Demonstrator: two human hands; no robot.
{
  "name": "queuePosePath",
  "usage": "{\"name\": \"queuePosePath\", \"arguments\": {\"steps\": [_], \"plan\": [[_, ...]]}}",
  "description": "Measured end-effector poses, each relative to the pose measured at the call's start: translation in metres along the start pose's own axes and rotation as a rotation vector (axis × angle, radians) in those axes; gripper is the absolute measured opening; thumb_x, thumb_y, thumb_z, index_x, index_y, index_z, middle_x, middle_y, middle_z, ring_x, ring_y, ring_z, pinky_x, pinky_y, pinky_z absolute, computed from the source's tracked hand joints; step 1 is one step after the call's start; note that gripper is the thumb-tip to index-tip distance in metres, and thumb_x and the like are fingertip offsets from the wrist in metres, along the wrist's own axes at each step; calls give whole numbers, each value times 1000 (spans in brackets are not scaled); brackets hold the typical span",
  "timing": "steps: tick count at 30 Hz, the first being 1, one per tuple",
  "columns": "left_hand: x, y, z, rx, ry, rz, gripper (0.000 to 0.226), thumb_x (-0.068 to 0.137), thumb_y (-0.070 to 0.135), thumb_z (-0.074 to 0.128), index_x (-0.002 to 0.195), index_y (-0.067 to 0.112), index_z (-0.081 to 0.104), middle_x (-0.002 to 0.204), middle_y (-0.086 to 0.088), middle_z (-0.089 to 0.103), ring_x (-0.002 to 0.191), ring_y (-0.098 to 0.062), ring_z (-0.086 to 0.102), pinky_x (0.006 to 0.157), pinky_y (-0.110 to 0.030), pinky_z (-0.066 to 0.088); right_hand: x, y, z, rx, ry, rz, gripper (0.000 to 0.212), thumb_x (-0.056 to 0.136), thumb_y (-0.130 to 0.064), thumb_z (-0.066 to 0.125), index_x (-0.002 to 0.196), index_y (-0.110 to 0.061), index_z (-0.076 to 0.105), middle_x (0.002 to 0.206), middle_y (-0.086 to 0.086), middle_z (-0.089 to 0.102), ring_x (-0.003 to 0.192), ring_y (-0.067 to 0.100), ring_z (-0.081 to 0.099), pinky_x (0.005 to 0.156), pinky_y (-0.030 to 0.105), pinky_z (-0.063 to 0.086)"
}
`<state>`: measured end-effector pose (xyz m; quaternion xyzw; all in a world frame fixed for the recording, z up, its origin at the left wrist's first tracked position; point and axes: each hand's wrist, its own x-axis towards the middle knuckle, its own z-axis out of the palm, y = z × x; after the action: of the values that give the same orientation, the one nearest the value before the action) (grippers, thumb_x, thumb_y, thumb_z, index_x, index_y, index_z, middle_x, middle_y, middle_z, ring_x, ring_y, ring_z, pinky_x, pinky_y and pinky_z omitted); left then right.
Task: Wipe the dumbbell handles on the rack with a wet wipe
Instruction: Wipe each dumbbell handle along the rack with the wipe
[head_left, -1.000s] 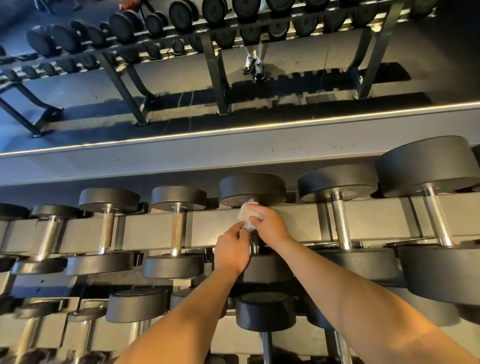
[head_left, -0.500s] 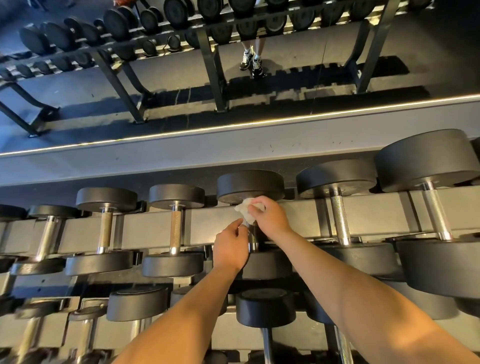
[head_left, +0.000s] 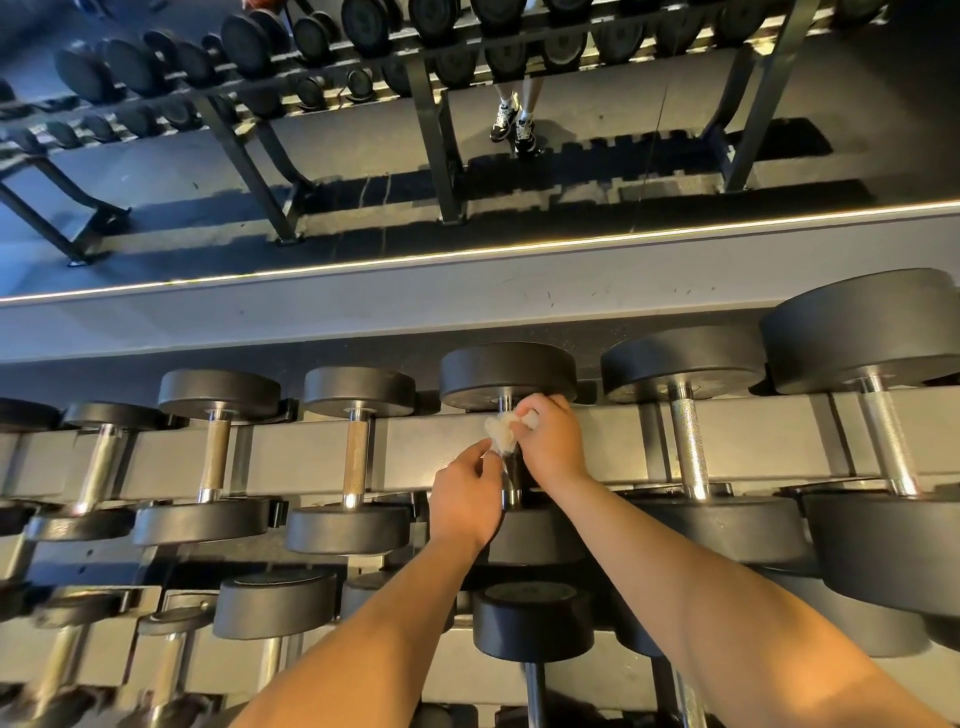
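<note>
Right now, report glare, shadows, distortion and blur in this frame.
Head view: the light strip glares above the ledge; hard shadows fall under the far rack; the wide-angle lens swells the rightmost dumbbell; the wet wipe in the right hand looks slightly soft.

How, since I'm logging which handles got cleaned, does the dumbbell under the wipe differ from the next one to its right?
On the middle dumbbell, the handle is mostly hidden by the wet wipe, the right hand and the left hand. On the neighbour dumbbell, the knurled handle is bare. The neighbour dumbbell also has wider heads. Both lie across the same rack rail, with black heads and silver handles.
</note>
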<state>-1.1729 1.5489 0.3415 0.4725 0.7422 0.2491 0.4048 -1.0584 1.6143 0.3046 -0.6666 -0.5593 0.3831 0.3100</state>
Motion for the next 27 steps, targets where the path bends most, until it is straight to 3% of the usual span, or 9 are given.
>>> {"name": "queuePosePath", "arguments": {"steps": [5,9,11,14,18,22,25,27], "plan": [[1,0,1,25,2,-5,41,107,33,43,146,23,52,97,20,60,82,8,56,70,-6,38,2,0,5,74,68,-19,14,98,-11,59,95,-20,70,105,0,65,97,13,61,71,10,41],[1,0,1,21,-5,-9,42,107,34,42,147,23,51,111,14,65,84,10,52,82,-10,39,1,-5,11,80,121,2,17,99,-13,59,107,-16,74,113,2,66,101,11,59,75,6,39],[1,0,1,14,6,0,39,107,33,43,143,23,55,97,19,64,83,8,55,75,-9,38,-1,-5,13,56,64,-3,18,97,-11,62,110,-14,74,118,1,60,101,9,54,77,5,36],[0,0,1,-4,13,25,34,107,33,44,136,26,61,84,22,62,80,4,60,69,-9,39,-2,-1,5,0,-30,-4,16,95,-13,64,106,-17,75,113,-1,59,99,11,56,83,15,42],[-1,1,2,58,75,-1,27,105,37,43,114,33,68,83,13,67,77,-5,64,65,-20,44,-14,4,-6,-57,-146,-13,14,94,-14,65,98,-19,77,100,-2,71,96,13,64,79,18,47],[-3,1,3,114,92,-28,32,104,38,42,90,28,68,78,6,66,75,-11,62,61,-23,40,-29,7,-13,-133,-276,9,15,93,-8,65,99,-15,77,103,1,72,96,13,64,79,18,48],[-2,0,1,127,16,-24,39,106,41,39,88,24,69,79,4,66,75,-10,60,61,-24,39,-33,2,-18,-223,-416,88,10,89,-9,70,87,-17,75,100,2,71,96,16,65,84,24,52],[1,-3,-2,123,-66,-13,42,106,44,36,88,24,69,84,6,68,81,-11,62,70,-27,46,-34,-1,-20,-263,-479,129,11,88,-14,71,78,-19,71,96,3,71,95,18,66,90,32,54]]}}
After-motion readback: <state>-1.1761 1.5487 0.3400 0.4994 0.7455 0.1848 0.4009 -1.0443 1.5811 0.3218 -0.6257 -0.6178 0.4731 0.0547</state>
